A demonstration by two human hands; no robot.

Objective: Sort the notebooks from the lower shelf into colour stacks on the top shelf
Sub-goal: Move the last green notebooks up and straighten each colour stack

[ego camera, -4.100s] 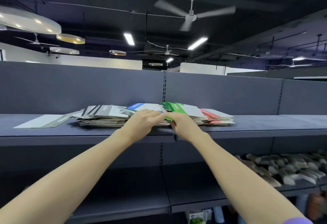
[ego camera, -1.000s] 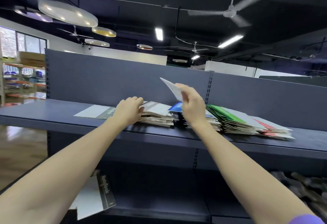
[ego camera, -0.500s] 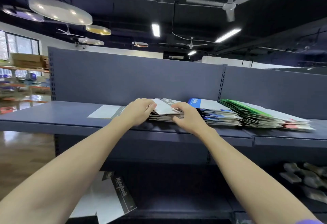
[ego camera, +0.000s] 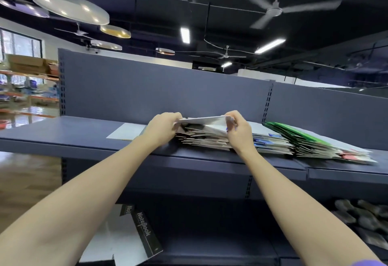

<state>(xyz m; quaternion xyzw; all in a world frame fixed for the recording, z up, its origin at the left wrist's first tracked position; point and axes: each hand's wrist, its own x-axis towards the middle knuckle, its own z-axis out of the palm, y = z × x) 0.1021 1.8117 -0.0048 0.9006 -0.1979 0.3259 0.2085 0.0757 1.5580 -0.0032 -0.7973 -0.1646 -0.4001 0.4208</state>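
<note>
Both hands, left (ego camera: 162, 128) and right (ego camera: 238, 131), pinch a white notebook (ego camera: 204, 122) by its ends, just above the grey stack (ego camera: 201, 139) on the top shelf (ego camera: 63, 133). Stacking step; next, lower it squarely.

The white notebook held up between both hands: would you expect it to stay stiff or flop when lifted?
The white notebook is thin and sags slightly between the left hand and right hand, so probably somewhat floppy. Likely light, since fingertip pinches at its ends carry it.

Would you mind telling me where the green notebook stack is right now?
In the head view, the green notebook stack lies on the top shelf, right of the blue stack and overlapping the red one.
</note>
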